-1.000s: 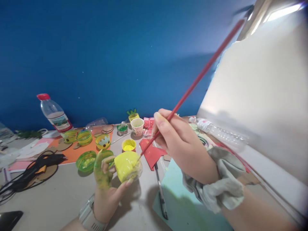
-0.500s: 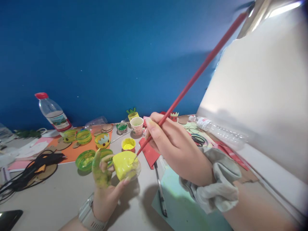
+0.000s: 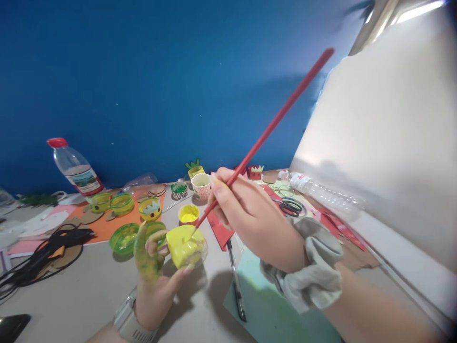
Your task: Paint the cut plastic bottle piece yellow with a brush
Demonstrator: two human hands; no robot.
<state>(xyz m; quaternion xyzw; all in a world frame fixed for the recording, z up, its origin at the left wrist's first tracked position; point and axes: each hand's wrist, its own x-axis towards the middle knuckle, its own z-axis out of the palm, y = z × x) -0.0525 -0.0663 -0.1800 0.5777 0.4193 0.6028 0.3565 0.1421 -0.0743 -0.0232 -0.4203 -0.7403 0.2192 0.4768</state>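
Note:
My left hand (image 3: pixel 155 274), smeared with yellow-green paint, holds a clear plastic piece coated in yellow paint (image 3: pixel 183 245) between thumb and fingers. My right hand (image 3: pixel 246 209) grips a long red paintbrush (image 3: pixel 274 121), its handle slanting up to the right. The brush tip touches the yellow surface. Just behind the painted piece sits a small cup of yellow paint (image 3: pixel 189 214). A patterned paper cup (image 3: pixel 201 186) and a tub of green paint (image 3: pixel 179 190) stand farther back.
A red-capped bottle (image 3: pixel 76 169), green bowls (image 3: pixel 124 238) and black cable (image 3: pixel 46 252) are at left. A pen (image 3: pixel 237 286) lies on pale green paper (image 3: pixel 278 305). Scissors (image 3: pixel 291 206) and an empty bottle (image 3: pixel 321 193) lie right, beside a large white sheet (image 3: pixel 389 128).
My right hand and the brush have shifted left, and the brush tip has moved up and left across the painted piece. My left hand still holds the piece. The view has shifted slightly.

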